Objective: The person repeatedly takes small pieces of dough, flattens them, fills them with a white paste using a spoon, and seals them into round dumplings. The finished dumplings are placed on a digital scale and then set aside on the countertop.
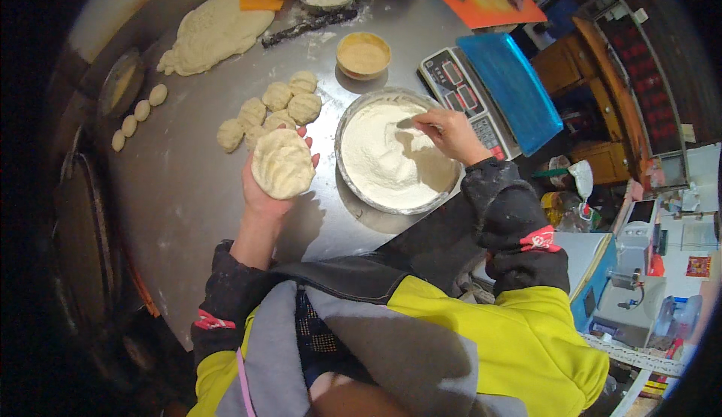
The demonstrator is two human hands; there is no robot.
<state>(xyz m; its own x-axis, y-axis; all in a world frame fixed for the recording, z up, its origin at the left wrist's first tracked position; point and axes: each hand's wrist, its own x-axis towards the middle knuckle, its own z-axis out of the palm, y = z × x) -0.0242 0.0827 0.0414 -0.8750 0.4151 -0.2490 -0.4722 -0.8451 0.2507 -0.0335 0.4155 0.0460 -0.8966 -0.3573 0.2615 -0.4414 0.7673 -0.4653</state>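
Note:
On the open palm of my left hand (264, 190) rests a flattened round of dough (284, 164), its surface dimpled in the middle. Several dough balls (277, 96) sit clustered on the steel table just beyond that hand. To the right stands a wide metal bowl (345, 177) of white flour (375, 155). My right hand (450, 134) is over this bowl, its fingers pinched around a small grey utensil (405, 124), seemingly a spoon, whose tip is at the flour. Most of the utensil is hidden by the fingers.
A digital scale (463, 92) with a blue pan (510, 92) stands right of the flour bowl. Behind are a small bowl of tan powder (363, 55), a dark floured rod (309, 28) and a large dough slab (220, 30). Several small dough pieces (142, 111) line the left.

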